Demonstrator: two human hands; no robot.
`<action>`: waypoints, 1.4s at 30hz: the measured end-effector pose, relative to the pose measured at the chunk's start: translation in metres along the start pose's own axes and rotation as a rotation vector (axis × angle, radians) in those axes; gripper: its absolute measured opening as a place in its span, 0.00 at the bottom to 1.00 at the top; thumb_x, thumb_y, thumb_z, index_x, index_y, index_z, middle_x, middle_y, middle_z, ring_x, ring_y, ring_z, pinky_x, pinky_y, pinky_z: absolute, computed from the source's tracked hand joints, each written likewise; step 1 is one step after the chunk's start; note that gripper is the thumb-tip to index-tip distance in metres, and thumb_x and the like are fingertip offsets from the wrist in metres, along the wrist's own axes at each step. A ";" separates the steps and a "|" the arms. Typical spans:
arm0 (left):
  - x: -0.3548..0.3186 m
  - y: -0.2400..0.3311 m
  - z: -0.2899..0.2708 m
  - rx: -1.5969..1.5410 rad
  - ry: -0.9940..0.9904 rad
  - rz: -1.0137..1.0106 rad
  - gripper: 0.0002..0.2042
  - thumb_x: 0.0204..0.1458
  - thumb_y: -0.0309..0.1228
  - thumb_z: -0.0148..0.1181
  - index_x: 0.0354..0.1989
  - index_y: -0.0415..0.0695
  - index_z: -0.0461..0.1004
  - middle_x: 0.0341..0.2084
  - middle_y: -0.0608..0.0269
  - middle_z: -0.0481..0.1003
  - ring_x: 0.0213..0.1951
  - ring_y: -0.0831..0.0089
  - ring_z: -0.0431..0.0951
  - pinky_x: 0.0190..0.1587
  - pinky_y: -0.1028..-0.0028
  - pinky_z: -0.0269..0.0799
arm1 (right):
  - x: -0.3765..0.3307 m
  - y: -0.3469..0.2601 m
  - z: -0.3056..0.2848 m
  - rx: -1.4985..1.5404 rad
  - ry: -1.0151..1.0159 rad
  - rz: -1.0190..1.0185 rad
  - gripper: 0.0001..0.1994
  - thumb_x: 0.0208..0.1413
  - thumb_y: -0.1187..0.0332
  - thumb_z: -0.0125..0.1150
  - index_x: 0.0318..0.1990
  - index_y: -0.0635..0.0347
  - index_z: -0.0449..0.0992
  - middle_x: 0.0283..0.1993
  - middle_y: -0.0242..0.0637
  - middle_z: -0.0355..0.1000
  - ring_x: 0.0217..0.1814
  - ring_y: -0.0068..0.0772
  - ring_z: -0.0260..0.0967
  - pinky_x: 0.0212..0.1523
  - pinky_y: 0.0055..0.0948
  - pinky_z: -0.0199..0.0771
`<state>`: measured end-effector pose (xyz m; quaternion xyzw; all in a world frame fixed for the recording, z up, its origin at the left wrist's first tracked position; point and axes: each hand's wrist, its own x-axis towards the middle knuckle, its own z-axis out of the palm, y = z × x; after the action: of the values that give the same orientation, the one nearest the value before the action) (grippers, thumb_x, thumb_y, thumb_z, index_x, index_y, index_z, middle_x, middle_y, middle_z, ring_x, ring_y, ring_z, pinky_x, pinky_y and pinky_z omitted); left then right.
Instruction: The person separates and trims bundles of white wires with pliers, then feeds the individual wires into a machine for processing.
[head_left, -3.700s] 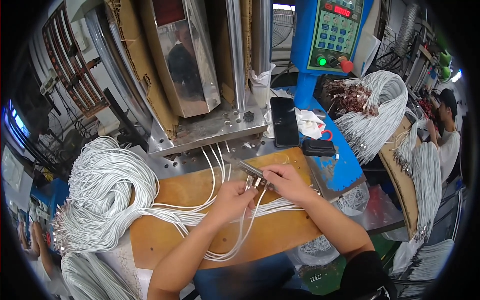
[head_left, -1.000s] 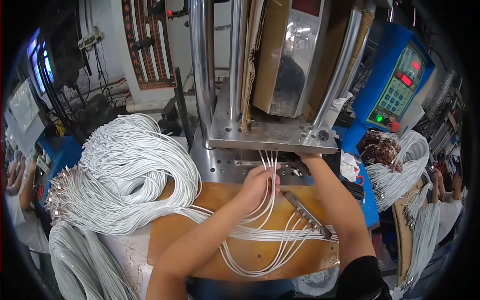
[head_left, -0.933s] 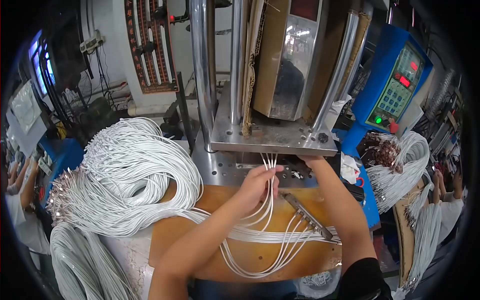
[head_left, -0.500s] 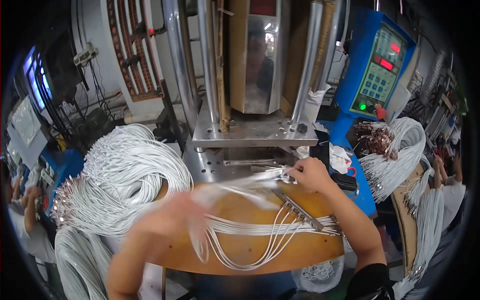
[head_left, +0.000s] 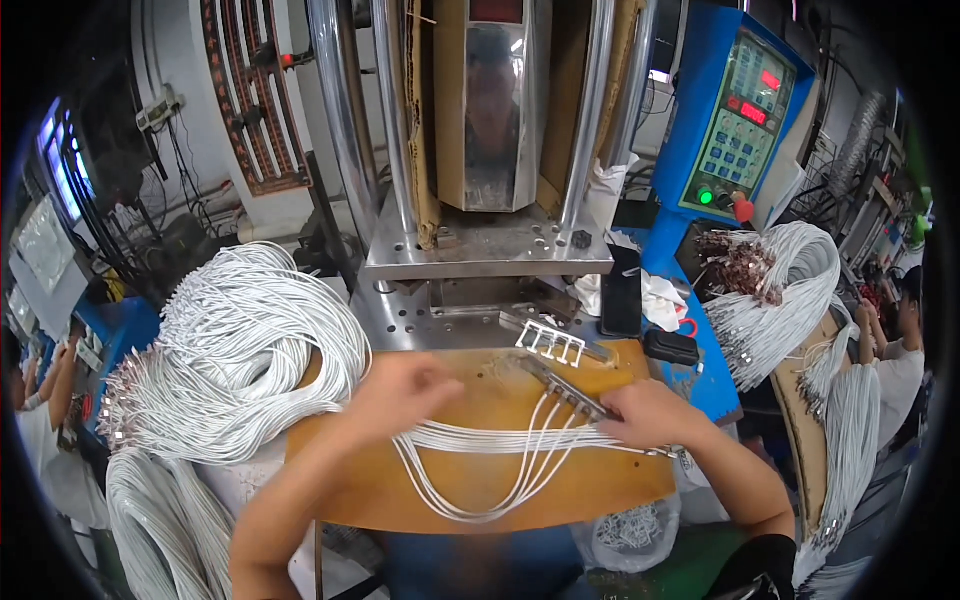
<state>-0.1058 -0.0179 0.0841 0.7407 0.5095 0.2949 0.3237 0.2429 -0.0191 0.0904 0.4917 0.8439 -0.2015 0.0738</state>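
Note:
My right hand (head_left: 648,412) is closed around the right end of a narrow metal bar mould (head_left: 568,388). Several white cables (head_left: 535,440) run out of that bar and loop over the brown board (head_left: 350,490). My left hand (head_left: 405,392) is raised over the left part of the board, near the cable loop. Motion smears its fingers, so whether they hold anything is unclear. Beyond the bar, at the board's far edge, lies a white comb-like plastic piece (head_left: 552,343).
A press with a metal plate (head_left: 490,257) stands behind the board. Coiled white cables (head_left: 270,340) are heaped at left, more bundles (head_left: 790,300) at right. A blue control box (head_left: 740,120), a black phone (head_left: 621,290) and a bag of white scraps (head_left: 630,530) are nearby.
My right hand has come down from the press edge to the bar mould. My left hand has let go of the blurred white strands. The comb-like piece now shows at the board's far edge.

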 end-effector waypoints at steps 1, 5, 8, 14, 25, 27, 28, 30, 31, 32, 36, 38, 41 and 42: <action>0.009 -0.004 0.027 -0.064 -0.019 0.095 0.14 0.54 0.37 0.64 0.38 0.38 0.78 0.28 0.60 0.79 0.30 0.75 0.78 0.33 0.74 0.74 | 0.007 -0.001 0.005 0.034 0.136 -0.004 0.14 0.54 0.60 0.59 0.34 0.64 0.76 0.37 0.53 0.74 0.42 0.54 0.72 0.45 0.47 0.71; 0.036 0.011 0.100 -0.116 0.095 0.349 0.16 0.51 0.38 0.67 0.40 0.39 0.77 0.34 0.57 0.77 0.37 0.68 0.78 0.41 0.70 0.73 | 0.055 0.013 0.009 0.053 0.563 -0.125 0.12 0.56 0.64 0.58 0.36 0.66 0.75 0.37 0.50 0.74 0.42 0.53 0.72 0.42 0.44 0.71; 0.039 0.005 0.117 0.056 -0.056 0.367 0.14 0.52 0.38 0.64 0.38 0.39 0.76 0.33 0.55 0.75 0.37 0.57 0.76 0.42 0.62 0.72 | 0.098 0.027 -0.002 0.132 0.670 -0.165 0.12 0.58 0.65 0.57 0.38 0.67 0.75 0.39 0.49 0.74 0.43 0.51 0.72 0.43 0.42 0.71; 0.079 0.003 0.084 0.210 0.006 0.405 0.13 0.57 0.39 0.56 0.33 0.39 0.74 0.34 0.51 0.75 0.38 0.50 0.75 0.41 0.57 0.70 | 0.211 0.075 -0.014 0.262 0.827 -0.283 0.16 0.61 0.63 0.56 0.49 0.65 0.73 0.50 0.49 0.71 0.55 0.44 0.70 0.52 0.39 0.72; 0.125 -0.020 0.045 0.056 -0.027 0.203 0.11 0.54 0.36 0.58 0.32 0.39 0.78 0.31 0.49 0.79 0.39 0.50 0.78 0.45 0.57 0.72 | 0.281 0.122 -0.002 0.306 0.655 -0.361 0.18 0.63 0.59 0.47 0.55 0.58 0.70 0.55 0.46 0.70 0.59 0.44 0.67 0.62 0.40 0.66; 0.127 -0.020 0.049 0.172 0.027 0.220 0.12 0.53 0.36 0.58 0.34 0.38 0.77 0.33 0.47 0.79 0.41 0.49 0.77 0.48 0.55 0.70 | 0.274 0.135 -0.004 0.414 0.662 -0.422 0.18 0.63 0.58 0.46 0.55 0.57 0.71 0.55 0.46 0.70 0.59 0.45 0.67 0.62 0.41 0.66; 0.125 -0.024 0.048 0.302 0.088 0.214 0.13 0.53 0.36 0.58 0.37 0.37 0.77 0.35 0.45 0.78 0.43 0.48 0.76 0.51 0.54 0.68 | 0.276 0.135 -0.003 0.479 0.661 -0.463 0.18 0.63 0.58 0.46 0.55 0.57 0.71 0.55 0.46 0.70 0.59 0.45 0.67 0.62 0.41 0.65; 0.122 -0.042 0.045 0.448 0.160 0.176 0.14 0.53 0.36 0.58 0.39 0.36 0.77 0.38 0.44 0.78 0.45 0.47 0.75 0.54 0.53 0.67 | 0.249 0.066 -0.009 0.144 0.644 -0.320 0.18 0.62 0.60 0.46 0.53 0.57 0.72 0.54 0.48 0.71 0.58 0.47 0.67 0.60 0.42 0.66; 0.123 -0.055 0.045 0.504 0.213 0.204 0.15 0.52 0.35 0.58 0.41 0.35 0.76 0.41 0.41 0.76 0.47 0.45 0.74 0.56 0.51 0.64 | 0.239 0.033 -0.011 -0.197 0.621 -0.163 0.17 0.61 0.61 0.47 0.51 0.57 0.74 0.53 0.50 0.71 0.57 0.50 0.68 0.58 0.43 0.67; 0.127 -0.058 0.050 0.547 0.262 0.262 0.16 0.52 0.34 0.58 0.43 0.34 0.75 0.44 0.39 0.74 0.49 0.44 0.72 0.58 0.50 0.62 | 0.229 0.026 -0.015 -0.200 0.628 -0.155 0.17 0.61 0.61 0.47 0.51 0.57 0.74 0.53 0.50 0.71 0.57 0.50 0.68 0.58 0.43 0.67; 0.134 -0.061 0.055 0.577 0.313 0.313 0.18 0.50 0.32 0.56 0.47 0.32 0.72 0.50 0.34 0.69 0.53 0.40 0.68 0.60 0.48 0.60 | 0.224 0.009 -0.007 -0.125 0.553 -0.323 0.16 0.59 0.61 0.49 0.50 0.57 0.74 0.51 0.51 0.72 0.55 0.53 0.68 0.56 0.44 0.66; 0.136 -0.057 0.053 0.577 0.326 0.317 0.19 0.49 0.31 0.56 0.48 0.32 0.71 0.51 0.33 0.67 0.54 0.39 0.66 0.61 0.48 0.60 | 0.223 -0.001 -0.007 -0.118 0.619 -0.319 0.16 0.58 0.63 0.51 0.50 0.58 0.74 0.51 0.50 0.72 0.54 0.55 0.68 0.56 0.44 0.66; 0.137 -0.045 0.050 0.616 0.249 0.223 0.20 0.48 0.29 0.54 0.50 0.33 0.70 0.49 0.36 0.69 0.53 0.41 0.68 0.61 0.51 0.61 | 0.223 0.000 -0.009 -0.098 0.683 -0.333 0.15 0.57 0.66 0.51 0.50 0.58 0.74 0.51 0.50 0.72 0.53 0.56 0.68 0.55 0.44 0.67; 0.136 -0.040 0.049 0.624 0.257 0.227 0.20 0.48 0.29 0.54 0.50 0.33 0.70 0.49 0.36 0.69 0.53 0.41 0.68 0.61 0.51 0.61 | 0.226 0.002 -0.007 -0.075 0.701 -0.340 0.15 0.57 0.67 0.52 0.51 0.57 0.74 0.51 0.50 0.72 0.53 0.56 0.68 0.55 0.44 0.67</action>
<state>-0.0489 0.1131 0.0377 0.8126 0.5262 0.2499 -0.0198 0.1308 0.1652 0.0236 0.3809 0.8941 0.0004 -0.2356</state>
